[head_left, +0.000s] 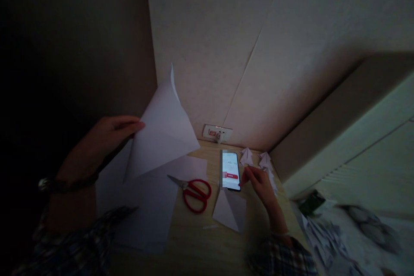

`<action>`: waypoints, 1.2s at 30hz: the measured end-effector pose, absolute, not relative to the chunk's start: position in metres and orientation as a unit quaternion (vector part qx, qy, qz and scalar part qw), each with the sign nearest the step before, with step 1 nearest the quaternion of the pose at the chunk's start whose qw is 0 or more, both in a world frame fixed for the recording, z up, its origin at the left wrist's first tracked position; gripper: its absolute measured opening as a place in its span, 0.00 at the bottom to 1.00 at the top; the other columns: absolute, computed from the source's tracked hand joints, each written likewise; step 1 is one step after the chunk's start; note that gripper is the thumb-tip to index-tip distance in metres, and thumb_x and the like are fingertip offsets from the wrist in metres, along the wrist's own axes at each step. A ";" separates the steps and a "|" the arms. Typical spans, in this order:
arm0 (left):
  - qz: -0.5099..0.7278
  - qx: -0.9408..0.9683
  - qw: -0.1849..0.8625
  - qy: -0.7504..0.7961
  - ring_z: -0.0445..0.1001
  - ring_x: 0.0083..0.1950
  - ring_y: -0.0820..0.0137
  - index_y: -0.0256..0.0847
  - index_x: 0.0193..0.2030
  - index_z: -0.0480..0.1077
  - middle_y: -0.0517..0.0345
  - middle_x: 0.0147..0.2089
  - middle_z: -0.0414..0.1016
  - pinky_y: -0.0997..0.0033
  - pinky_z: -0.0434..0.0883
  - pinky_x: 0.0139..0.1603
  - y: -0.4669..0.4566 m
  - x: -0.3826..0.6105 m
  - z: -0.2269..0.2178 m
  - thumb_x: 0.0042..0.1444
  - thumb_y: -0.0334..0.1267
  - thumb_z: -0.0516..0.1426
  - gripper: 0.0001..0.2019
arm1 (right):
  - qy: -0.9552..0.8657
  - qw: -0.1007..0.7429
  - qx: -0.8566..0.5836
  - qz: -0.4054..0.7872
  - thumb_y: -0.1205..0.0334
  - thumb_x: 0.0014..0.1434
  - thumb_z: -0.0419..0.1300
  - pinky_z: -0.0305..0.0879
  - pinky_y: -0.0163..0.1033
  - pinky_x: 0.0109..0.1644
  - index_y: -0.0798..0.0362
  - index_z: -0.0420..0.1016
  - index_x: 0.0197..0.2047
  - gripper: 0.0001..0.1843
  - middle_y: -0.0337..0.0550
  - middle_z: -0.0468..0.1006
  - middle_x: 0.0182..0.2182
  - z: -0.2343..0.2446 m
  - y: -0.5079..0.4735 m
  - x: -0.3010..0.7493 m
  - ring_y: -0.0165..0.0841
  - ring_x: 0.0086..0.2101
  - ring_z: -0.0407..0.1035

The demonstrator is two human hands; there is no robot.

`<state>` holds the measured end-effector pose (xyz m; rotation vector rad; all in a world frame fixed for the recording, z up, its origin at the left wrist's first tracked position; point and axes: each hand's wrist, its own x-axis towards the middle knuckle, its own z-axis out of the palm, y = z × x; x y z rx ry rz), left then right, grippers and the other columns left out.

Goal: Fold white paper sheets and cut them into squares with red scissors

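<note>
Pinched between the thumb and fingers of my left hand (121, 127) is a sheet of paper (164, 125), raised above the table and curling at its top corner. My right hand (257, 181) is beside the lower right edge of a lit phone (231, 170), thumb and fingertips drawn together; whether it touches the phone or holds anything small I cannot tell. Red-handled scissors (196, 194) lie slightly open, their tip over more white sheets (145, 220). Just below the phone rests a folded piece of paper (226, 213), pointed at the top.
Several folded paper shapes (247, 156) sit at the table's back right. A socket (216, 133) with a plug is on the wall behind. A thin paper strip (211, 227) lies on the wooden table (190, 241). Beyond the right edge is a heap of papers (326, 241).
</note>
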<state>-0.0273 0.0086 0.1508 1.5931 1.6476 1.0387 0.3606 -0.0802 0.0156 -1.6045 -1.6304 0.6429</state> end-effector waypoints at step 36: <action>0.362 0.590 0.318 0.648 0.74 0.48 0.55 0.44 0.33 0.75 0.56 0.40 0.81 0.59 0.69 0.52 0.005 -0.014 0.155 0.33 0.55 0.59 0.21 | -0.649 0.338 -0.623 0.278 0.38 0.66 0.46 0.67 0.42 0.37 0.47 0.70 0.23 0.30 0.43 0.82 0.22 0.022 -0.084 0.357 0.39 0.27 0.76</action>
